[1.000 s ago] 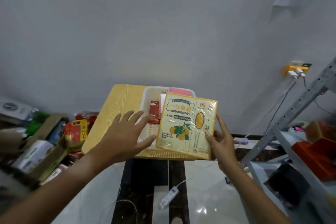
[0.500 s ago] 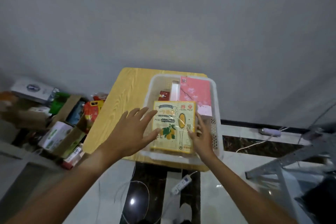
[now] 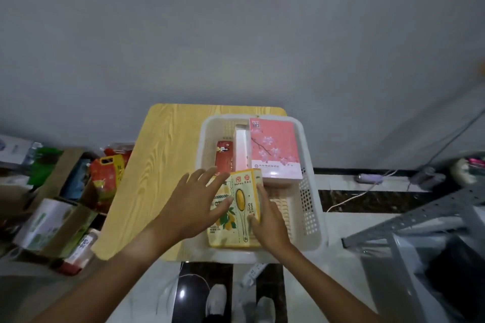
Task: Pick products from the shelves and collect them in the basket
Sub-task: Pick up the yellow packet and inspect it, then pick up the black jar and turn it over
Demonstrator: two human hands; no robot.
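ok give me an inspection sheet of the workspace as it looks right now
surface: small wooden table, white basket on its right part
job's things: yellow box, pink blossom box, white carton and red packet, all in basket
clutter: cardboard boxes with packaged goods on floor at left
hands: left hand flat over yellow box; right hand grips its right edge
cables: power strip under table; white cord at right
surroundings: grey wall, metal shelf frame at right

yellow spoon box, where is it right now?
Head view: the yellow spoon box sits in the near part of the white basket, between the left hand and right hand, just before the pink blossom box.
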